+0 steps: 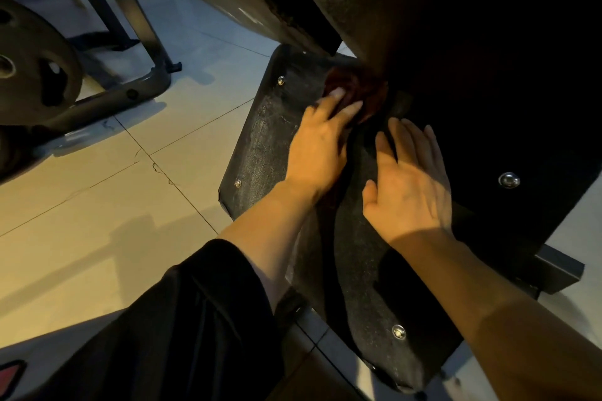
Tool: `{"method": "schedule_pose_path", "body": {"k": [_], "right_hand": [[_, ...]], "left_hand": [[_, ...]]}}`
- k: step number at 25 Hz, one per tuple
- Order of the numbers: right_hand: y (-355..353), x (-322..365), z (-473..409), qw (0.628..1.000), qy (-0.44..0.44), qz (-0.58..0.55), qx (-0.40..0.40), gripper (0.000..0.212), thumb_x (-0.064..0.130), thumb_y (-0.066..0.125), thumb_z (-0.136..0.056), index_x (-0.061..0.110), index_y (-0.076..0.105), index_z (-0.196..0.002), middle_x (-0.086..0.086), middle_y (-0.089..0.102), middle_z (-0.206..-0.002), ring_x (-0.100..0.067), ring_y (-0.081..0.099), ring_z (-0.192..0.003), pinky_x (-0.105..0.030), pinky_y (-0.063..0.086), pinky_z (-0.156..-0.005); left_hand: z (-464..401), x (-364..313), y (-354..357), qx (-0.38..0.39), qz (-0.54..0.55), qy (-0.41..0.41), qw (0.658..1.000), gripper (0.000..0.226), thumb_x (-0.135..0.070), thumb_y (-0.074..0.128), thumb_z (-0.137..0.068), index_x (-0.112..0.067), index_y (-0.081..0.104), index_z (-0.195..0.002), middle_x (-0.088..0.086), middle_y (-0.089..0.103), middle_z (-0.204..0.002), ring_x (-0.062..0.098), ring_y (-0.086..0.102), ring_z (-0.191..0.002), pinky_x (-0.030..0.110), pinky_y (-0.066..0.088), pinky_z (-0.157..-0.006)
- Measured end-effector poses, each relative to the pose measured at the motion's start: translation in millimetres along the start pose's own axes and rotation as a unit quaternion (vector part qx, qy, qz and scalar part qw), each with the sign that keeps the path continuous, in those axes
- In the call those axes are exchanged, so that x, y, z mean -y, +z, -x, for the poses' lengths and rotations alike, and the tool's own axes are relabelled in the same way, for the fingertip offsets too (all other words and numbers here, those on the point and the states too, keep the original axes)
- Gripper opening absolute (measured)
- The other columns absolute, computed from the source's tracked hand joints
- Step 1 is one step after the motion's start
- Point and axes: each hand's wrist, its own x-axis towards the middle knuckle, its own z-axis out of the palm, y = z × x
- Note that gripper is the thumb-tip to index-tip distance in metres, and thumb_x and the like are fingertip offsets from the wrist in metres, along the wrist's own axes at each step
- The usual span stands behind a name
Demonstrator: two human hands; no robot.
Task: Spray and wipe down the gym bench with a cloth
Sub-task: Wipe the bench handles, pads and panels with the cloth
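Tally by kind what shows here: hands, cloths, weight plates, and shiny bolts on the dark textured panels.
Hands: 2, left hand, right hand
Cloths: 1, dark red cloth
Weight plates: 1
Shiny bolts: 4
Total: 8

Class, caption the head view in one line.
Left hand presses a dark red cloth on the bench's underside; right hand rests flat.

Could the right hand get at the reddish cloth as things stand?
Probably yes. The right hand lies flat and open on the dark plate, holding nothing, and the cloth sits just beyond its fingertips with only bare plate between. The left hand already presses on the cloth, so the space is tight.
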Motion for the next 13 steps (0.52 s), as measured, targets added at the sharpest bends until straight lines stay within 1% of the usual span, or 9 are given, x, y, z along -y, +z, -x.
{"method": "schedule_pose_path", "body": {"k": [2, 3, 4, 7, 8, 9, 10, 11, 13], "right_hand": [[3.5, 3.2, -3.6, 1.000, -0.002, 0.012, 0.001, 0.068, 0.023, 0.073, -0.069, -0.002, 0.055, -0.129, -0.024, 0.046, -0.140, -0.036, 0.037, -0.135, -0.044, 0.015, -0.116], [4.5, 5.6, -5.2, 1.000, -0.005, 0.017, 0.005, 0.068, 0.024, 0.073, -0.069, -0.002, 0.055, -0.129, -0.024, 0.046, -0.140, -0.036, 0.037, -0.135, -0.044, 0.014, -0.116], [5.0, 7.8, -7.2, 1.000, -0.008, 0.018, 0.009, 0.068, 0.024, 0.073, -0.069, -0.002, 0.055, -0.129, -0.024, 0.046, -0.139, -0.036, 0.037, -0.134, -0.044, 0.015, -0.116], [6.6, 11.7, -14.2, 1.000, -0.006, 0.017, 0.014, 0.067, 0.023, 0.072, -0.070, -0.003, 0.053, -0.129, -0.022, 0.046, -0.138, -0.035, 0.036, -0.135, -0.045, 0.016, -0.118], [7.8, 10.9, -15.4, 1.000, -0.009, 0.022, 0.014, 0.067, 0.023, 0.070, -0.072, -0.003, 0.052, -0.130, -0.022, 0.045, -0.139, -0.035, 0.035, -0.136, -0.044, 0.015, -0.119], [9.6, 9.6, -16.0, 0.999, -0.016, 0.029, 0.010, 0.066, 0.024, 0.067, -0.073, -0.004, 0.051, -0.131, -0.023, 0.044, -0.139, -0.035, 0.034, -0.136, -0.044, 0.013, -0.118], [11.1, 7.5, -16.4, 0.999, -0.027, 0.035, 0.007, 0.067, 0.025, 0.065, -0.074, -0.005, 0.050, -0.131, -0.024, 0.043, -0.140, -0.035, 0.033, -0.136, -0.044, 0.012, -0.118], [12.3, 6.2, -16.6, 0.998, -0.037, 0.040, 0.006, 0.067, 0.026, 0.064, -0.075, -0.005, 0.049, -0.132, -0.025, 0.043, -0.140, -0.036, 0.032, -0.135, -0.044, 0.010, -0.117], [13.5, 7.7, -17.7, 0.998, -0.042, 0.040, 0.015, 0.068, 0.026, 0.065, -0.076, -0.005, 0.048, -0.133, -0.025, 0.042, -0.141, -0.035, 0.032, -0.136, -0.043, 0.008, -0.117]], "left_hand": [[-7.7, 11.0, 0.3, -0.041, 0.023, -0.151, 0.987, 0.039, -0.012, 0.052, -0.096, -0.017, 0.054, -0.135, 0.009, 0.036, -0.151, 0.028, 0.037, -0.134, 0.031, 0.030, -0.108], [-10.0, 8.9, 0.2, -0.058, 0.026, -0.184, 0.981, 0.038, -0.013, 0.052, -0.096, -0.016, 0.056, -0.134, 0.009, 0.038, -0.150, 0.029, 0.038, -0.133, 0.030, 0.029, -0.107], [-12.9, 3.0, 1.4, -0.073, 0.023, -0.154, 0.985, 0.036, -0.014, 0.052, -0.095, -0.015, 0.058, -0.131, 0.011, 0.043, -0.147, 0.031, 0.041, -0.130, 0.029, 0.029, -0.106], [-19.4, -9.0, 3.8, -0.035, 0.036, 0.053, 0.997, 0.038, -0.023, 0.044, -0.093, -0.011, 0.064, -0.124, 0.014, 0.053, -0.136, 0.038, 0.047, -0.123, 0.031, 0.030, -0.101], [-22.3, -4.7, 2.0, -0.027, 0.027, 0.077, 0.996, 0.040, -0.025, 0.042, -0.093, -0.013, 0.064, -0.125, 0.014, 0.051, -0.138, 0.038, 0.046, -0.125, 0.032, 0.032, -0.102], [-25.3, 4.1, 1.1, -0.023, 0.021, 0.059, 0.998, 0.039, -0.025, 0.043, -0.094, -0.015, 0.062, -0.127, 0.013, 0.047, -0.142, 0.037, 0.043, -0.127, 0.033, 0.032, -0.104], [-27.1, 16.2, 0.8, -0.026, 0.016, 0.002, 1.000, 0.037, -0.021, 0.045, -0.096, -0.017, 0.060, -0.129, 0.011, 0.042, -0.146, 0.034, 0.040, -0.130, 0.033, 0.031, -0.106], [-26.7, 30.4, 1.7, -0.038, 0.019, -0.091, 0.995, 0.037, -0.017, 0.048, -0.097, -0.017, 0.057, -0.132, 0.009, 0.037, -0.150, 0.032, 0.037, -0.133, 0.034, 0.029, -0.110], [-19.2, 47.1, 1.2, -0.057, 0.025, -0.240, 0.969, 0.039, -0.014, 0.048, -0.098, -0.016, 0.051, -0.137, 0.007, 0.032, -0.152, 0.030, 0.033, -0.136, 0.038, 0.029, -0.114]]}}
